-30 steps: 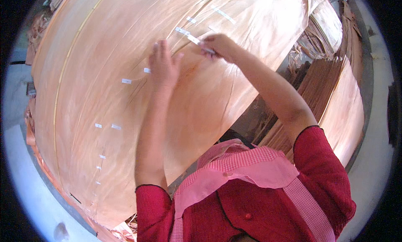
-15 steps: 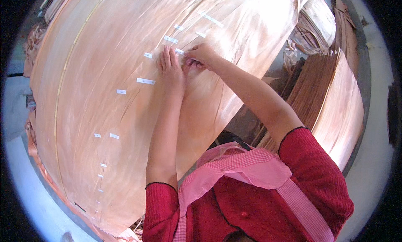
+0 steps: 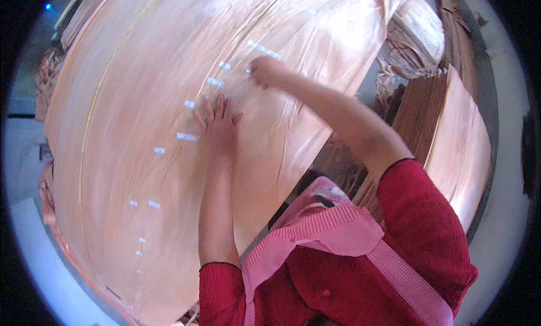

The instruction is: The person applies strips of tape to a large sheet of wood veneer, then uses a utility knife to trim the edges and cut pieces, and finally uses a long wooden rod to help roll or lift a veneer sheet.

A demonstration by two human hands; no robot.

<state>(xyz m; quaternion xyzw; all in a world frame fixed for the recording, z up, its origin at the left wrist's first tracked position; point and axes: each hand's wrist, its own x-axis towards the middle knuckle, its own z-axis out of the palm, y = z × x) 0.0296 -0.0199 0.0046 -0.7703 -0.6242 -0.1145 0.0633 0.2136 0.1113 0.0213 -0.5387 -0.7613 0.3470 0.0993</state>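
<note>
A large pale reddish-brown wood veneer sheet [image 3: 112,168], creased in places, carries short white tape strips [image 3: 187,136] scattered along fine splits. My left hand [image 3: 221,123] lies palm down on the sheet, fingers spread, between two of the strips. My right hand [image 3: 266,72] is blurred and curled above and right of it, just below a long strip [image 3: 264,50] near the upper middle. Whatever its fingers hold is hidden. A thin yellow line [image 3: 100,89] runs along the sheet's left side.
At right, beyond the sheet's edge, stands a thick stack of veneer [image 3: 453,140], with crumpled offcuts [image 3: 389,67] above it and a dark gap between. Ragged scraps [image 3: 49,72] line the upper left edge. A pink checked apron [image 3: 315,230] hangs over my front.
My hands have parted: the left slid slightly lower with fingers spreading, the right rose from the short strip it was pinching half a second ago. The view has shifted, putting the lower strips lower.
</note>
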